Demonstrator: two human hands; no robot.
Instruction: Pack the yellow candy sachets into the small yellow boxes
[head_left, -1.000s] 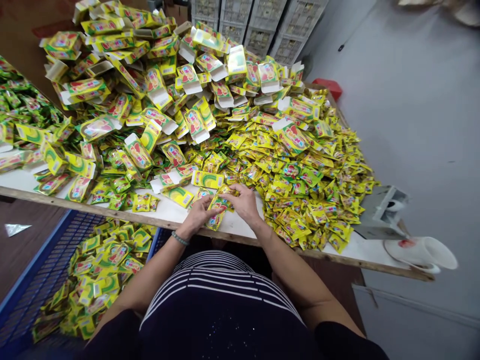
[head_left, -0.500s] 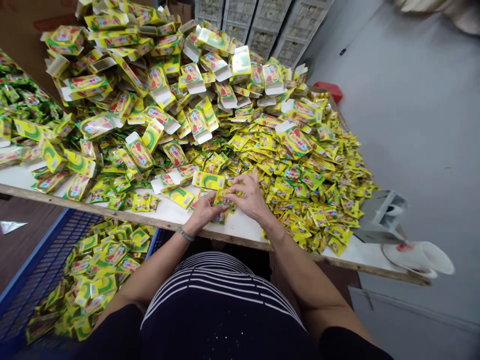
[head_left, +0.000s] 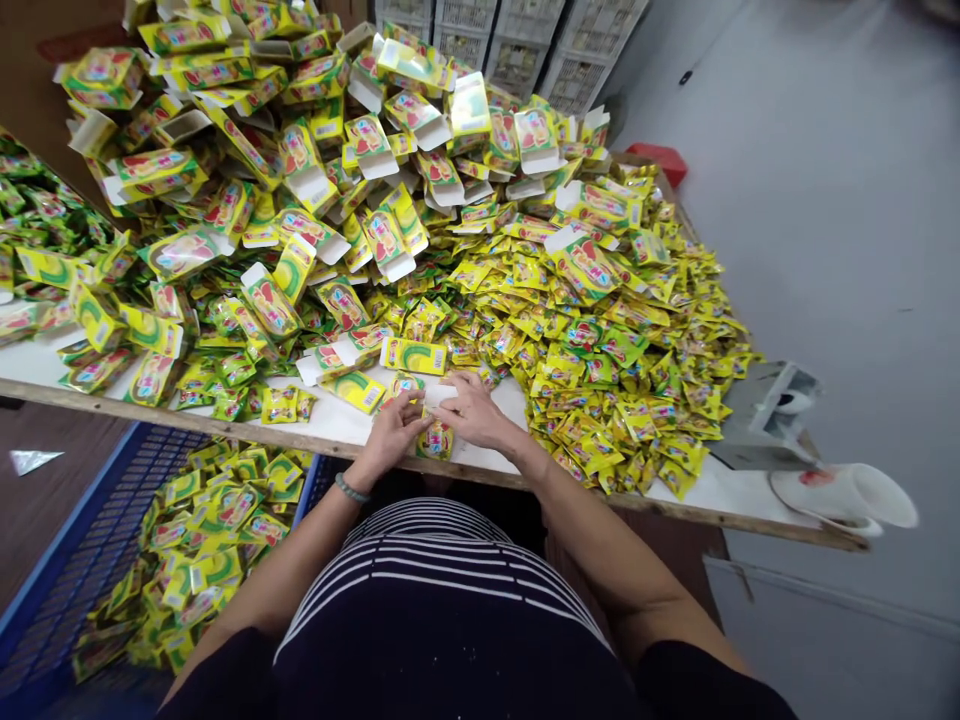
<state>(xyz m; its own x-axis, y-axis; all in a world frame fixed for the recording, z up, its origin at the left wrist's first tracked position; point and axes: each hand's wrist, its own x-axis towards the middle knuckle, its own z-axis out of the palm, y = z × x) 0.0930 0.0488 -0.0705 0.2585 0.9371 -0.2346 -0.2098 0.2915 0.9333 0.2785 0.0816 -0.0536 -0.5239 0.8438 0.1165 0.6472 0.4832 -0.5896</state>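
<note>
Close to the table's front edge, a small yellow-green candy box (head_left: 435,441) is held upright between my two hands, its white flap toward the top. My left hand (head_left: 394,432), with a beaded bracelet at the wrist, grips the box's left side with fingers bent. My right hand (head_left: 474,412) closes on its right side, fingertips at the white flap. Just beyond the hands lie a flat yellow box (head_left: 414,356) and another yellow box (head_left: 355,391). Small yellow candy packets (head_left: 600,390) are heaped to the right of my right hand.
Open-ended boxes (head_left: 300,160) pile high at the back left, above green packets (head_left: 236,368). Below the table (head_left: 330,434), a blue crate (head_left: 71,530) holds several yellow boxes. A grey device (head_left: 765,415) and a white cup-like container (head_left: 844,495) are at the right end.
My right hand has come down and toward me, onto the box top. The white flap now shows between the hands. The view has shifted slightly.
</note>
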